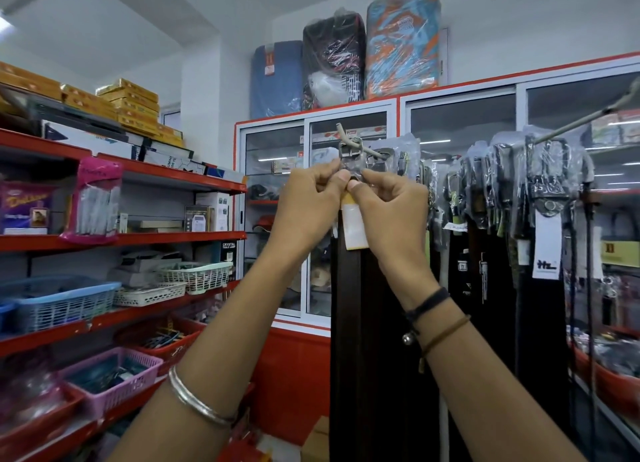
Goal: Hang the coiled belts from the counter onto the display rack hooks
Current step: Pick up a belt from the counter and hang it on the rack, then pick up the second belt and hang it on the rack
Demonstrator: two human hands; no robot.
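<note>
A dark brown belt (360,323) hangs straight down in front of me, with a white and yellow tag near its top. Its metal buckle (349,152), wrapped in clear plastic, sits on the upturned tip of a rack hook (341,131). My left hand (308,202) and my right hand (388,205) are raised side by side and pinch the plastic-wrapped top of the belt just under the buckle. Several other wrapped belts (540,198) hang on a second long hook (571,122) to the right.
Red shelves (138,238) with baskets and boxes line the left side. A glass-fronted cabinet (277,184) stands behind the rack, with wrapped bundles on top. A cardboard box (317,441) sits on the floor below. More goods fill the right edge.
</note>
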